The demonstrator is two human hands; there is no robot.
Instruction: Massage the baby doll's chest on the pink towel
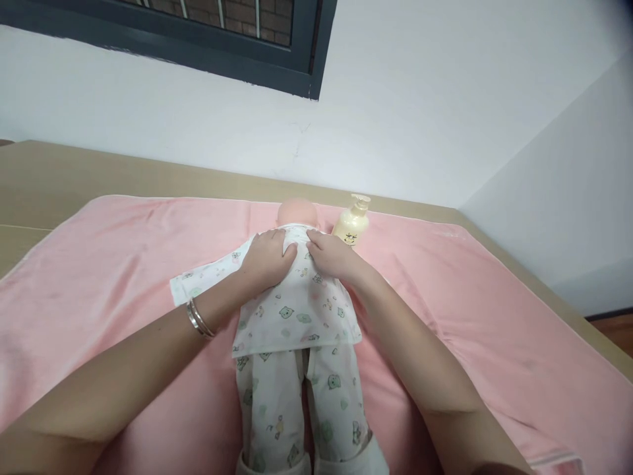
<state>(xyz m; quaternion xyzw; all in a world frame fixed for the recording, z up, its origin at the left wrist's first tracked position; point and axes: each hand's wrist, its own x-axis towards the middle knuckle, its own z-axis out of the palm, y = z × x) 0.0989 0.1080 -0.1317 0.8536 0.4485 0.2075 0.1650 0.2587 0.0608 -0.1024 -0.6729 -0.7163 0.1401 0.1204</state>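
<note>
A baby doll in a white pajama top (pixel 297 316) with small green animal prints and matching pajama pants (pixel 277 409) lies lengthwise before me. Its smooth bald head (pixel 297 212) points away from me, and no face shows. On the doll's left-side shoulder and upper back rests my left hand (pixel 271 256), thumb spread from the fingers. My right hand (pixel 330 254) presses on the opposite shoulder, its thumb side toward the middle of the back; its outer fingers are partly hidden. One sleeve (pixel 202 277) stretches out to the left, partly behind my left forearm.
Beyond my right hand, a pale yellow pump bottle (pixel 352 221) stands close to the doll's head. Under everything spreads a pink blanket (pixel 484 316) on a wooden surface (pixel 123 168). A white wall (pixel 395 119) with a dark-framed window (pixel 277 59) rises behind.
</note>
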